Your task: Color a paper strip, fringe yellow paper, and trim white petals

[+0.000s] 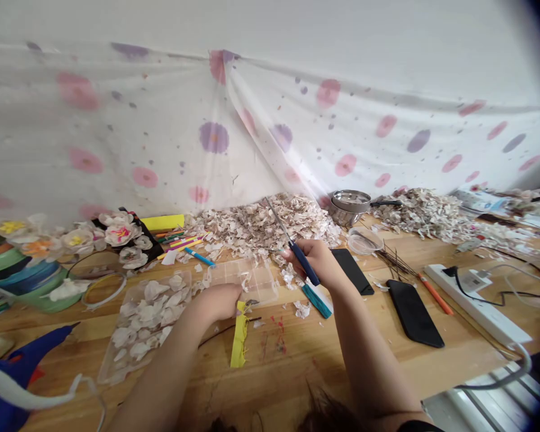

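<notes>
Left hand (221,300) gripping yellow strip (238,343), right hand (320,263) gripping blue-handled tool (303,263), tabletop (423,372) edge at lower right

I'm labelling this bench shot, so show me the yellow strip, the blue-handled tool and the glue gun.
Yellow strip (239,339), head view: middle of its length.
Blue-handled tool (302,260), head view: on the handle.
Glue gun (35,349), head view: on its blue body.

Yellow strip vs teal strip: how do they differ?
Hold: the yellow strip is pinched at its top end by the left hand; the teal strip lies on the table, not held.
Edge: the yellow strip looks ragged along one side; the teal strip looks straighter-edged.
Pose: the yellow strip runs nearly upright in the picture; the teal strip slants.
Shared: both are narrow.
</notes>
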`<action>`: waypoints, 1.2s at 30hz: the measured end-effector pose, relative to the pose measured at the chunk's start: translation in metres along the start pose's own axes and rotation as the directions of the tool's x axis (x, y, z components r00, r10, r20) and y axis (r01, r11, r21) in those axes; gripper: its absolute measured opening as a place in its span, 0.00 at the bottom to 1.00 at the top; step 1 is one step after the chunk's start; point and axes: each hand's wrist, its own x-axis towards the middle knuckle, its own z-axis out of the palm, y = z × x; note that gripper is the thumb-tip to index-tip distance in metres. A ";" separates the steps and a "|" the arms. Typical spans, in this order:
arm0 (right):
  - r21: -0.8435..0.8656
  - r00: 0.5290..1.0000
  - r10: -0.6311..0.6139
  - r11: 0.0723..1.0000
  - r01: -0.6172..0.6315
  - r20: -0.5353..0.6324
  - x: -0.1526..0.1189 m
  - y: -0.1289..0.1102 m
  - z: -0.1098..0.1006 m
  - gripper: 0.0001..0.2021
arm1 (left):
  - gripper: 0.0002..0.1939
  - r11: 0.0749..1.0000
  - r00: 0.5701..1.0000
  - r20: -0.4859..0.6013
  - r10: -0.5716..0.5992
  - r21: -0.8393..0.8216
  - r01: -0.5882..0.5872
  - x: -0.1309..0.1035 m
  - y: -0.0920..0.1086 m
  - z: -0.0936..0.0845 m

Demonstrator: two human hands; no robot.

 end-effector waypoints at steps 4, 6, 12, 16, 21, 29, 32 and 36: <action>0.021 1.000 -0.013 1.000 0.013 -0.011 -0.004 -0.005 -0.004 0.22 | 0.07 0.999 1.000 -0.026 0.008 0.052 -0.007 0.002 -0.004 0.001; 0.008 1.000 -0.006 1.000 0.006 -0.025 -0.006 -0.008 -0.007 0.22 | 0.07 0.998 0.999 -0.032 0.013 0.062 -0.011 0.002 -0.005 0.001; -0.167 0.985 -0.067 0.985 0.040 -0.157 -0.030 -0.023 -0.026 0.20 | 0.06 0.998 0.999 -0.014 0.053 0.043 -0.052 0.002 -0.009 0.001; -0.297 0.984 -0.060 0.955 0.008 -0.168 -0.058 -0.030 -0.038 0.17 | 0.07 0.997 0.997 -0.013 0.071 0.027 -0.070 -0.002 -0.011 -0.003; -0.563 0.978 0.207 0.809 -0.169 0.003 -0.084 -0.012 -0.022 0.17 | 0.05 0.998 0.997 -0.031 0.065 0.019 -0.065 -0.008 -0.013 -0.008; -0.809 0.880 0.470 0.490 -0.326 -0.070 -0.121 0.051 0.032 0.09 | 0.05 0.999 1.000 -0.026 0.012 0.038 -0.011 -0.009 -0.012 -0.006; -0.789 0.884 0.461 0.512 -0.338 -0.079 -0.128 0.055 0.038 0.10 | 0.05 0.999 0.999 -0.025 0.039 0.036 -0.038 -0.009 -0.011 -0.005; -0.776 0.882 0.460 0.520 -0.357 -0.097 -0.130 0.050 0.036 0.09 | 0.05 0.998 0.998 -0.019 0.063 0.019 -0.062 -0.008 -0.012 -0.003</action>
